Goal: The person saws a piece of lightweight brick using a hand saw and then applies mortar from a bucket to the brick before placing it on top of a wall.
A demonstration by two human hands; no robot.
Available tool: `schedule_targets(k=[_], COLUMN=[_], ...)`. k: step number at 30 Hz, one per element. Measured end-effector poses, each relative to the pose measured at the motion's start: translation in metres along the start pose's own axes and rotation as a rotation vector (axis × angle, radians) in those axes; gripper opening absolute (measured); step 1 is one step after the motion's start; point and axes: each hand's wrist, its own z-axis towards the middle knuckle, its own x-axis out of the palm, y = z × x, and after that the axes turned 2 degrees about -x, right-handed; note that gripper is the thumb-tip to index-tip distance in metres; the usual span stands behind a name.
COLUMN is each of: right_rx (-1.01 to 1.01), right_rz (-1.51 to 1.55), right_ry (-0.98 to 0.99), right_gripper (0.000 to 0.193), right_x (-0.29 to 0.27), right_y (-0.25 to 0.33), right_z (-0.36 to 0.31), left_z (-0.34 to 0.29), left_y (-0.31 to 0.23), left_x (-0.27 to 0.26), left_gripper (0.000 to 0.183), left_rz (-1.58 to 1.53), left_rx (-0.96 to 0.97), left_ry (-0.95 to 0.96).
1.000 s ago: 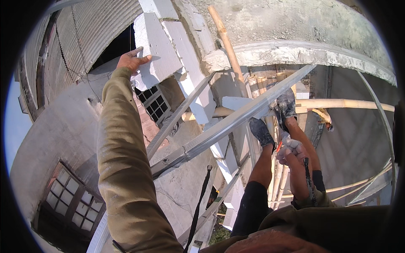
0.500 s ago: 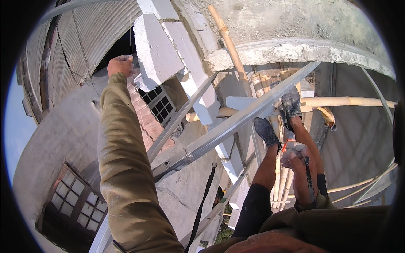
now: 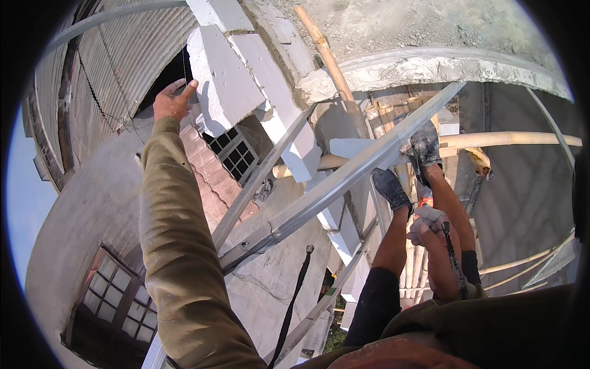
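My left hand (image 3: 173, 104) reaches far out at the upper left, thumb and fingers apart. It is beside the rough end of a white block (image 3: 224, 77) in the wall. A thin string (image 3: 184, 52) runs down close to the fingertips; whether they touch it I cannot tell. My right hand (image 3: 435, 237) is closed in front of my legs, its fingers dusted white. A small orange-red thing (image 3: 426, 202) shows just beyond its fingers, and what the hand holds is hidden. A dark cord (image 3: 452, 252) hangs in front of the right wrist.
A metal channel bar (image 3: 344, 184) slants across in front of me. My dark shoes (image 3: 421, 150) stand near bamboo poles (image 3: 510, 140). Below left are a corrugated roof (image 3: 144, 46), a tiled roof strip (image 3: 212, 175) and a paned window (image 3: 120, 292). A concrete ledge (image 3: 442, 67) lies ahead.
My left hand has gone from a pinch near the string to spread fingers, at nearly the same place. My right hand stays closed, and less of the orange-red thing shows beyond it.
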Motion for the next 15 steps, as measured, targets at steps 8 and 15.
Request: schedule_targets(k=[8,15], right_rx=[0.000,-0.044], right_rz=[-0.035,-0.077], right_ry=[-0.013,0.055], right_gripper=[0.030,0.031], right_x=[0.004,0.001], right_y=[-0.004,-0.002], right_z=[0.004,0.008], left_z=[-0.021,-0.023], left_y=[-0.027,-0.011], left_x=[0.055,0.058], left_gripper=[0.123,0.120], left_rz=[0.308,0.172], left_rx=[0.045,-0.009], left_ry=[0.053,0.005])
